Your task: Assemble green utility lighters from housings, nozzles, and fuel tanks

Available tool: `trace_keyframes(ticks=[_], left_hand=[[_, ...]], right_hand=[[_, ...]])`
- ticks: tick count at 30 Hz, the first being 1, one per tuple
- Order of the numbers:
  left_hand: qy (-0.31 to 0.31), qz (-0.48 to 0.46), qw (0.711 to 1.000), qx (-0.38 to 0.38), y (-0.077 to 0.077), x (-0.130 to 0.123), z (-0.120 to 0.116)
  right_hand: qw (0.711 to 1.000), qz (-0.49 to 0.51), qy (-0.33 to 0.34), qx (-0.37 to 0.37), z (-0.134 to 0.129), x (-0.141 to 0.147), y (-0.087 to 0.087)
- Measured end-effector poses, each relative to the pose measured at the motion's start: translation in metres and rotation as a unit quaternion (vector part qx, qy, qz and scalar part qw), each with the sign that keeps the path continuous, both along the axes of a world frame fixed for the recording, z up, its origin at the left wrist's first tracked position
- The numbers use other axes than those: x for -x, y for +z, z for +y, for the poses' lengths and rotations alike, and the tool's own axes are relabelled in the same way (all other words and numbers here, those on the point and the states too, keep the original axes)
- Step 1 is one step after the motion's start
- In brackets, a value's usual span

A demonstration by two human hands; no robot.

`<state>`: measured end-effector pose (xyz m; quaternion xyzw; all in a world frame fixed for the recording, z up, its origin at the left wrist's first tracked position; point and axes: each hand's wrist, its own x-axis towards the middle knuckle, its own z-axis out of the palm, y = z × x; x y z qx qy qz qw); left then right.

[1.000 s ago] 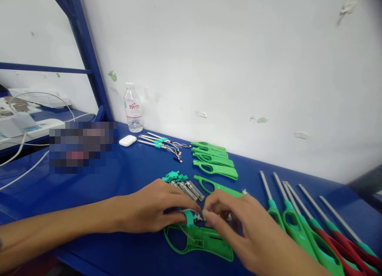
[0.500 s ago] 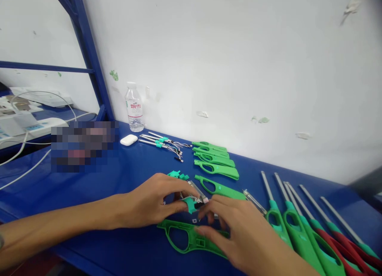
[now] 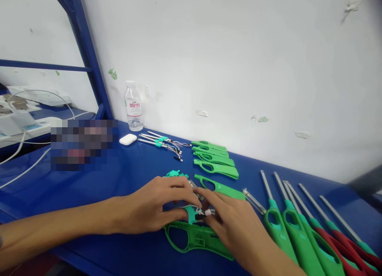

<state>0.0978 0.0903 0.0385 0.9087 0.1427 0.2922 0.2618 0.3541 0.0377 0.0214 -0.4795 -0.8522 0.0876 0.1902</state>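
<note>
My left hand (image 3: 161, 204) is closed, thumb and fingers gripping a teal lighter trigger (image 3: 190, 214) with thin wires and a black part beside it. My right hand (image 3: 235, 224) is closed too, its thumb and fingertips pinching a small part with a pale pink end (image 3: 208, 212) at the trigger's right side. What else lies between the fingers is partly hidden. Just below both hands, an opened green lighter handle shell (image 3: 205, 240) lies with its inner ribs facing up; my right hand covers part of it.
Green handle shells (image 3: 216, 168) lie in a column behind my hands. Several assembled long-nosed lighters (image 3: 301, 228), green and red, lie at the right. Metal tubes with wires (image 3: 158, 140), a white case (image 3: 128, 139) and a water bottle (image 3: 133, 107) stand or lie farther back. A clear fuel tank (image 3: 253, 201) lies right of centre.
My right hand has moved up and left, its fingers now meeting the part in my left hand. The teal trigger has lowered slightly towards the opened shell.
</note>
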Motion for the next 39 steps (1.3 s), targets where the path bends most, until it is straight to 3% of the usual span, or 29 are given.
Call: trace_keyframes(ticks=[12, 22, 28, 39], left_hand=[[0.005, -0.012, 1.000, -0.011, -0.005, -0.001, 0.003], [0.005, 0.050, 0.997, -0.050, 0.000, 0.000, -0.005], [0.011, 0.088, 0.994, -0.065, -0.005, -0.001, -0.006], [0.014, 0.097, 0.994, -0.037, -0.014, 0.001, -0.001]], right_hand=[[0.993, 0.057, 0.016, 0.102, -0.010, 0.008, 0.016], [0.991, 0.104, 0.006, 0.078, 0.000, 0.003, 0.003], [0.990, 0.123, 0.006, 0.072, 0.002, 0.003, -0.001], [0.989, 0.128, -0.002, 0.070, -0.002, 0.006, 0.005]])
